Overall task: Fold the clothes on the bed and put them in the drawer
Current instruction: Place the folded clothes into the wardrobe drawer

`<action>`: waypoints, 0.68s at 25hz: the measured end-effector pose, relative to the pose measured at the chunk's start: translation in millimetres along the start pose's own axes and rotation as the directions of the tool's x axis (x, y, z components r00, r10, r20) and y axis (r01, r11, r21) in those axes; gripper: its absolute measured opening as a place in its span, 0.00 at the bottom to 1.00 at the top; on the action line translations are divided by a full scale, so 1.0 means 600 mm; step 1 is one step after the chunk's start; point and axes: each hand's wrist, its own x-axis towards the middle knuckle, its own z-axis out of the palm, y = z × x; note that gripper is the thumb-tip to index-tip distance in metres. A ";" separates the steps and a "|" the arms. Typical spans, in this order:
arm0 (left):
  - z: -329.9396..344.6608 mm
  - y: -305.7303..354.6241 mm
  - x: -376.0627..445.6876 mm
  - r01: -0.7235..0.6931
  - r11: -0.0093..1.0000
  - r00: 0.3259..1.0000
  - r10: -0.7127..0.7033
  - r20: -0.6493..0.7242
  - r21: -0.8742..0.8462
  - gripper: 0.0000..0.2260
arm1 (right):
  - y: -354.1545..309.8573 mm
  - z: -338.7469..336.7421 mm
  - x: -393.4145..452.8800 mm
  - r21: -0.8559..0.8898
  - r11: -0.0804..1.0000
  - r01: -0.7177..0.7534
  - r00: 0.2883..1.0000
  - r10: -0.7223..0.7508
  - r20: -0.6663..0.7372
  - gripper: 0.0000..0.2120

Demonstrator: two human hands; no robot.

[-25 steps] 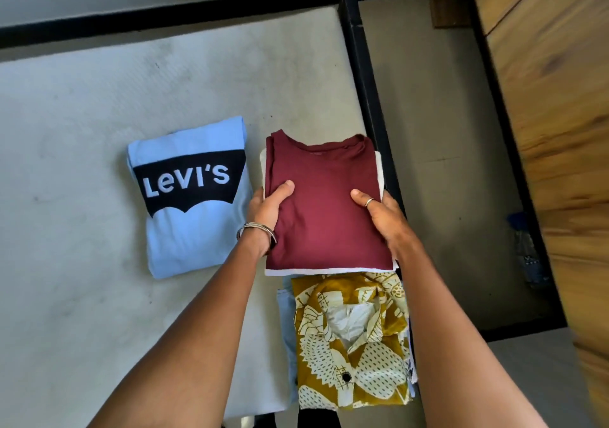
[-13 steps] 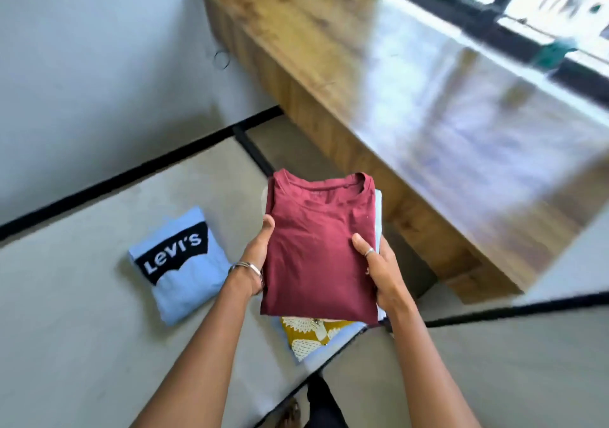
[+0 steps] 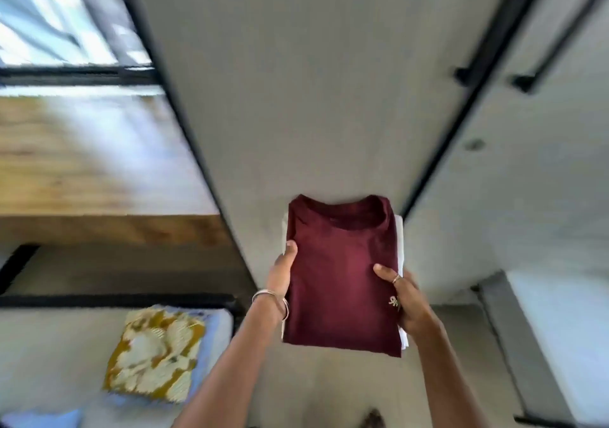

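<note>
While you've got that folded maroon shirt [image 3: 342, 279] up in the air, both hands are clamped on it from the sides: left hand [image 3: 282, 274] with its thumb pressed on top and fingers curled under the edge, right hand [image 3: 403, 299] the same on the other side. There's a white garment [image 3: 401, 249] stacked underneath, peeking out along both edges, so you're really carrying a little pile. It's well clear of the bed [image 3: 49, 355], where the yellow patterned shirt [image 3: 155, 355] is lying folded.

Main risk, I'd say, is that bottom layer. You're pinching near one end only, so the far end could droop and the fold could slide open, or the white one could slip out. The view's pretty blurry, so I can't spot the drawer. Keep the pile level and supported from below.
</note>
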 end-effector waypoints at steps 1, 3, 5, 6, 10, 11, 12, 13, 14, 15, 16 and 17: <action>0.074 -0.015 0.018 -0.024 0.995 0.998 0.019 0.060 0.093 0.30 | -0.012 -0.074 -0.016 0.040 0.999 0.026 0.997 -0.023 -0.073 0.16; 0.200 -0.068 0.075 -0.037 0.975 0.990 0.006 0.141 0.218 0.38 | -0.037 -0.200 -0.044 0.113 0.991 0.073 0.979 -0.050 -0.196 0.18; 0.293 -0.136 0.143 0.003 0.959 0.973 -0.068 0.219 0.284 0.43 | -0.058 -0.294 -0.068 0.145 0.984 0.106 0.961 -0.064 -0.269 0.17; 0.367 -0.164 0.147 0.028 0.950 0.951 -0.121 0.285 0.311 0.45 | -0.071 -0.362 -0.086 0.152 0.978 0.140 0.944 -0.085 -0.320 0.16; 0.617 -0.185 0.026 -0.018 0.916 0.876 -0.178 0.448 0.400 0.44 | -0.093 -0.563 -0.156 0.204 0.954 0.221 0.843 -0.081 -0.532 0.14; 0.672 -0.185 -0.008 -0.055 0.906 0.851 -0.177 0.495 0.419 0.43 | -0.095 -0.605 -0.174 0.216 0.946 0.244 0.815 -0.079 -0.575 0.14; 0.720 -0.194 -0.029 -0.083 0.894 0.831 -0.182 0.525 0.440 0.41 | -0.096 -0.644 -0.189 0.223 0.939 0.262 0.785 -0.073 -0.615 0.13; 0.763 -0.208 -0.045 -0.102 0.886 0.810 -0.189 0.555 0.451 0.38 | -0.096 -0.680 -0.204 0.234 0.932 0.279 0.760 -0.065 -0.647 0.12; 0.804 -0.224 -0.058 -0.110 0.889 0.789 -0.194 0.583 0.444 0.37 | -0.094 -0.715 -0.218 0.238 0.926 0.293 0.737 -0.059 -0.673 0.11; 0.834 -0.240 -0.066 -0.103 0.893 0.779 -0.202 0.594 0.438 0.39 | -0.094 -0.741 -0.228 0.238 0.925 0.296 0.722 -0.054 -0.690 0.11; 0.862 -0.257 -0.072 -0.080 0.887 0.772 -0.234 0.591 0.456 0.42 | -0.093 -0.767 -0.235 0.236 0.924 0.300 0.709 -0.050 -0.704 0.10; 0.893 -0.276 -0.076 -0.057 0.878 0.762 -0.269 0.588 0.475 0.41 | -0.092 -0.795 -0.241 0.235 0.924 0.303 0.693 -0.043 -0.720 0.10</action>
